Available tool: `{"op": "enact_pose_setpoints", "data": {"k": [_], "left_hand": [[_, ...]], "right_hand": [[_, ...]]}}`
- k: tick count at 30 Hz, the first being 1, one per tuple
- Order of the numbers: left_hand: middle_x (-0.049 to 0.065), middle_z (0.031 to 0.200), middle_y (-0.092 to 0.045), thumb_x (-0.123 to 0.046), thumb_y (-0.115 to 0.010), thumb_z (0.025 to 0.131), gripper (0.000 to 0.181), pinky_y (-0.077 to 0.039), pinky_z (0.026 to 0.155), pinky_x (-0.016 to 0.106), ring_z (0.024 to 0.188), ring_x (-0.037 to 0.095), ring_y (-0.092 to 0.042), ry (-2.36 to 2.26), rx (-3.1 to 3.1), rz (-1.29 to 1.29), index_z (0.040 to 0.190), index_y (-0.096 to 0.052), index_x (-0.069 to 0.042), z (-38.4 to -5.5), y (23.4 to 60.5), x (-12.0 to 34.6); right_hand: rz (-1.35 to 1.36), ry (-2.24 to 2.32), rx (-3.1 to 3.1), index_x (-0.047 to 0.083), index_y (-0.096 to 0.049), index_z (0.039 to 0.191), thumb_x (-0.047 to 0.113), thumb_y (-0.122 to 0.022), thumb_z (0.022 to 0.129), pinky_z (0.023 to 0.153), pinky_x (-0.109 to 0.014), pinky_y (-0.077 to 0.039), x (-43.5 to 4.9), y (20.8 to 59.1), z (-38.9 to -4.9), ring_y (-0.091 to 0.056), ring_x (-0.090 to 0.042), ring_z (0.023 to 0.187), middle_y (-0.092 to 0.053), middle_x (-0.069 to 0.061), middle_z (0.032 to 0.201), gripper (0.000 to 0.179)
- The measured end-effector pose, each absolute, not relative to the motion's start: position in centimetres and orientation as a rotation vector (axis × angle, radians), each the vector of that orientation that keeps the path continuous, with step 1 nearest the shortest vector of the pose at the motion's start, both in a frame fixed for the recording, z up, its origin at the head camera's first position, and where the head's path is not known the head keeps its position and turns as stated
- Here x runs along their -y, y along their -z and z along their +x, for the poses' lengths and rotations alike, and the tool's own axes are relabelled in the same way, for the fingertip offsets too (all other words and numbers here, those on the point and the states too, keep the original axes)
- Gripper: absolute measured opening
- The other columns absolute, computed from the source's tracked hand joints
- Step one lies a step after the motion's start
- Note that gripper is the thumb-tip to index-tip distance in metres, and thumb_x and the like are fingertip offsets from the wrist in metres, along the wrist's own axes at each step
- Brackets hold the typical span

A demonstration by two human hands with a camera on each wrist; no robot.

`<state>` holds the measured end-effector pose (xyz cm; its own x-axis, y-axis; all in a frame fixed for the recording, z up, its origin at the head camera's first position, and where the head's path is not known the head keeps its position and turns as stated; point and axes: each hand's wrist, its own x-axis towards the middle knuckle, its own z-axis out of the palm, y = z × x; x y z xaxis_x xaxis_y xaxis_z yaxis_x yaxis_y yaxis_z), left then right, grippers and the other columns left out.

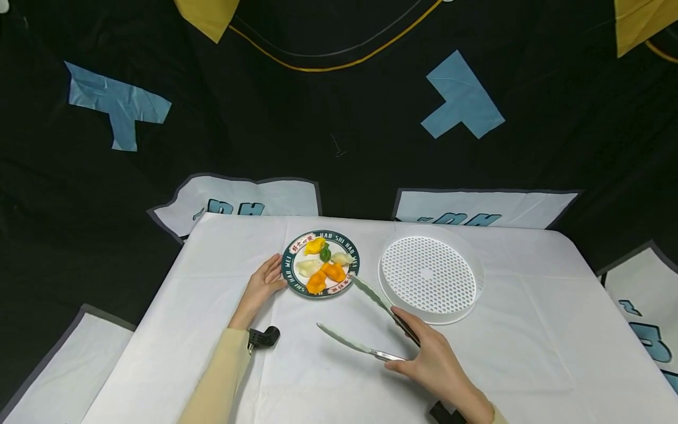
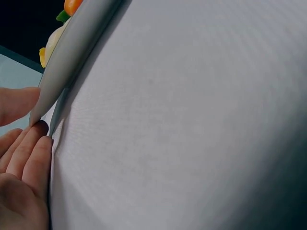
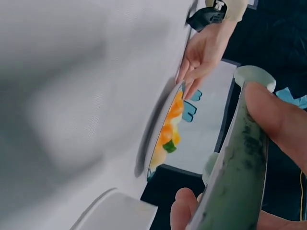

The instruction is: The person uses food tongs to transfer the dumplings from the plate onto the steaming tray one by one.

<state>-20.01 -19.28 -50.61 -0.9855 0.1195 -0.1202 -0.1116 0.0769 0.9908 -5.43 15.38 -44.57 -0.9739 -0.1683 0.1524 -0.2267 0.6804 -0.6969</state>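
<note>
My left hand [image 1: 261,290] is at the left edge of a green-rimmed plate [image 1: 286,268], pinching its rim. In the left wrist view, the thumb [image 2: 17,105] lies against the plate's side [image 2: 72,52] and the other fingers reach beneath the rim. Several dumpling-like pieces sit on the plate: orange pieces [image 1: 333,271], a yellow piece [image 1: 315,245], pale pieces [image 1: 309,268] and a green piece [image 1: 325,253]. My right hand [image 1: 431,356] holds a pair of tongs [image 1: 372,294] with pale green tips. The tongs' arms are spread, with nothing between them; one tip is near the plate's right rim.
A round white tray with a perforated base [image 1: 428,274] stands right of the plate, beyond my right hand. A white cloth [image 1: 296,377] covers the table. Behind the table hangs a black backdrop [image 1: 339,129] with blue tape pieces [image 1: 466,97].
</note>
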Motion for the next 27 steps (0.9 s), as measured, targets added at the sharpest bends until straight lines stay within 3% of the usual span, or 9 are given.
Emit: {"op": "enact_pose_setpoints", "data": {"k": [16, 27], "left_hand": [[0.017, 0.155, -0.021, 0.009, -0.054, 0.089, 0.072, -0.034, 0.108, 0.026, 0.139, 0.029, -0.027, -2.043, -2.178, 0.006, 0.151, -0.017, 0.002, -20.1, 50.9, 19.3], [0.019, 0.155, -0.02, 0.011, -0.053, 0.089, 0.072, -0.033, 0.109, 0.028, 0.14, 0.03, -0.026, -2.06, -2.141, 0.003, 0.15, -0.017, 0.004, -19.8, 50.1, 19.2]], "right_hand": [[0.496, -1.059, 2.736, 0.001, -0.056, 0.131, 0.01, -0.089, 0.061, 0.1, -0.044, -0.045, -12.9, 46.2, -10.0, -0.054, -0.032, 0.119, -0.059, -0.015, 0.128, 0.077], [0.491, -0.967, 2.722, -0.002, -0.058, 0.127, 0.009, -0.085, 0.068, 0.095, -0.047, -0.05, -12.0, 46.4, -11.6, -0.057, -0.035, 0.114, -0.06, -0.019, 0.125, 0.066]]}}
